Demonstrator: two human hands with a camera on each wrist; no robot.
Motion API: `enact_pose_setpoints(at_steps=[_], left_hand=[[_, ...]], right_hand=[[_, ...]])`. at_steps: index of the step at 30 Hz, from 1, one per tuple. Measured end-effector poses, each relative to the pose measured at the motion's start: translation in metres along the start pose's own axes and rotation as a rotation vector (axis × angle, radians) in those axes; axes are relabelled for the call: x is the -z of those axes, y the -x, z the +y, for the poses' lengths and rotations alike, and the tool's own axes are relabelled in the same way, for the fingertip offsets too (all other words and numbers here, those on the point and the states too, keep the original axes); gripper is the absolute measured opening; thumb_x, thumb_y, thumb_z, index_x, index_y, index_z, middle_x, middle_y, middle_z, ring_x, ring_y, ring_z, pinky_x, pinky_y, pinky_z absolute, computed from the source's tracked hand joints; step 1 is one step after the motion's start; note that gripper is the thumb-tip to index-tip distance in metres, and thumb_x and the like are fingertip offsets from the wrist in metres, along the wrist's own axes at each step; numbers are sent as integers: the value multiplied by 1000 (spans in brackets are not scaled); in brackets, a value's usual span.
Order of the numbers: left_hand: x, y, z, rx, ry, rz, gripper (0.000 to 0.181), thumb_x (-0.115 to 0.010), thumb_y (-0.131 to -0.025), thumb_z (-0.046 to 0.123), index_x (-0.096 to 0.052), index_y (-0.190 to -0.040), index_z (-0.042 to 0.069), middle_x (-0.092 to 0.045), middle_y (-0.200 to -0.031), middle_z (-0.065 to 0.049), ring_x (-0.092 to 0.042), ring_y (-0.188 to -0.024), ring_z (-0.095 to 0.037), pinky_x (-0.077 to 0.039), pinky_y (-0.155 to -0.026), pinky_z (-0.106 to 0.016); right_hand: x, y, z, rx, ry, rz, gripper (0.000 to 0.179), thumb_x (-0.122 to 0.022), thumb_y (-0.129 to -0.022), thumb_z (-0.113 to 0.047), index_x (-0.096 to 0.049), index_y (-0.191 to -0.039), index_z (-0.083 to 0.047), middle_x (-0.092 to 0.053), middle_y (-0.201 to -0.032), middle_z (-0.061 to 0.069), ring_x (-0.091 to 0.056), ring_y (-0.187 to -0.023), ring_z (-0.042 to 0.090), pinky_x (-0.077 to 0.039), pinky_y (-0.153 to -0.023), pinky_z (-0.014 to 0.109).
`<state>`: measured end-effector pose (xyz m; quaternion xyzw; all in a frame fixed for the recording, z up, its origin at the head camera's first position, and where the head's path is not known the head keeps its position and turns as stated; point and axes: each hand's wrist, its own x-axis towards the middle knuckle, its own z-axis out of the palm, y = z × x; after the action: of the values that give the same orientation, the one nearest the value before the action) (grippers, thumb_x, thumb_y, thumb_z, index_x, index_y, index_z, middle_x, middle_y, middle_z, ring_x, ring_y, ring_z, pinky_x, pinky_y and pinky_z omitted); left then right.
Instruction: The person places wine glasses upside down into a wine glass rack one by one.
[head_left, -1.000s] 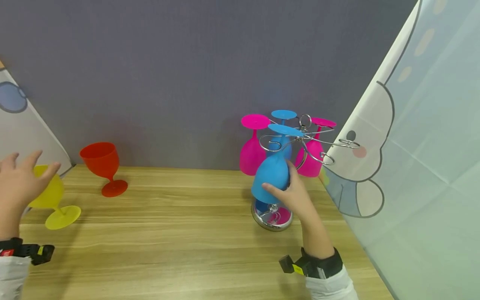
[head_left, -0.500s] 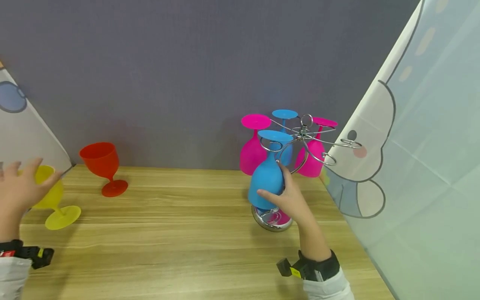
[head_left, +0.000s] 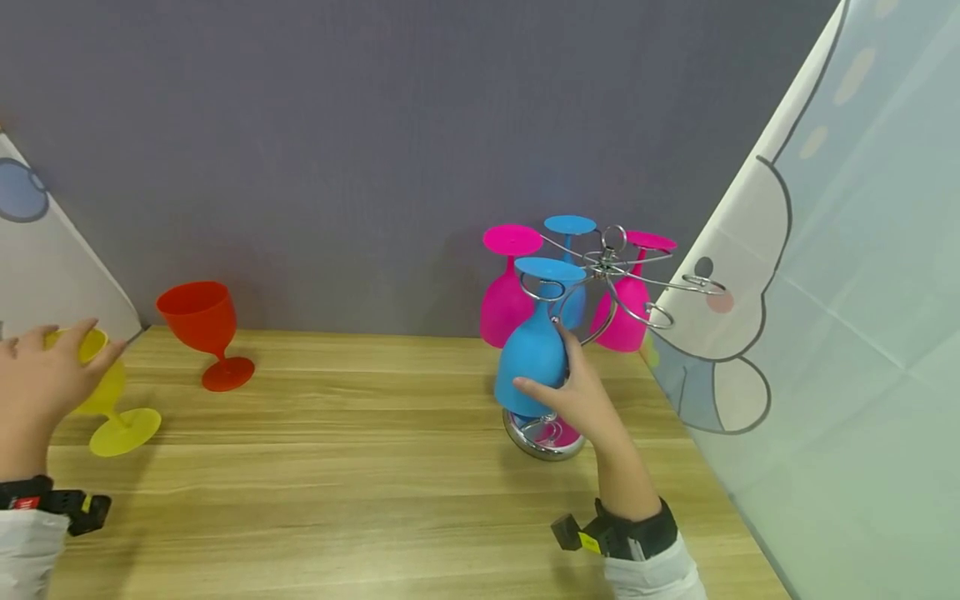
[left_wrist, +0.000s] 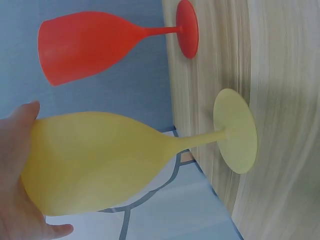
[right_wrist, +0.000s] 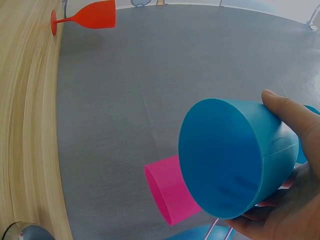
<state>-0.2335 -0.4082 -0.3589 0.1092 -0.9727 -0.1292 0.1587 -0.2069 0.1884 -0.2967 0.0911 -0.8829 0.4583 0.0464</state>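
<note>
Right hand [head_left: 581,392] grips blue goblet [head_left: 529,365] near worktop's [head_left: 360,475] right edge; keep foot [head_left: 550,269] level above ring [head_left: 542,297]; left hand [head_left: 37,387] spread.

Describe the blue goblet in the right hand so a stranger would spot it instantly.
On the wooden table, toward the right, stands a shiny metal rack. The blue goblet is upside down at its front. Unlike the pink goblets and the other blue goblet behind it, it is in the right hand.

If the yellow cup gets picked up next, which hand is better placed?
Probably the left hand: it is at the top of the yellow cup, while the right hand, farther away, grips the front blue cup.
</note>
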Motion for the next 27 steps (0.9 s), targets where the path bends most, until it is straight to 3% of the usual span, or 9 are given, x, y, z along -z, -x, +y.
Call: enact_pose_setpoints(at_steps=[6,11,27], left_hand=[[-2,-1,0,29,-10,-8,83,-6,-98,60,-12,-149,-5,-10,-143,-45,-9,-135,-59,-4,-113,-68],[-2,1,4,59,25,8,74,-10,-101,52,-15,-148,-5,-9,-145,-43,-9,-136,-60,-5,-113,-68],[-4,-2,3,67,52,28,66,-19,-102,43,-23,-145,-7,-15,-143,-42,-12,-134,-60,-7,-112,-68]], right_hand=[[0,-1,-2,-3,18,-3,98,-76,-83,-31,-11,-156,-19,-27,-154,18,-40,-133,47,-41,-102,62],[-4,-3,-6,41,54,-13,98,-77,-81,-32,-15,-155,-16,-31,-152,18,-42,-132,46,-44,-100,62],[-2,7,-3,96,113,16,100,-82,-77,-30,-19,-153,-16,-30,-153,18,-41,-131,48,-45,-97,63]])
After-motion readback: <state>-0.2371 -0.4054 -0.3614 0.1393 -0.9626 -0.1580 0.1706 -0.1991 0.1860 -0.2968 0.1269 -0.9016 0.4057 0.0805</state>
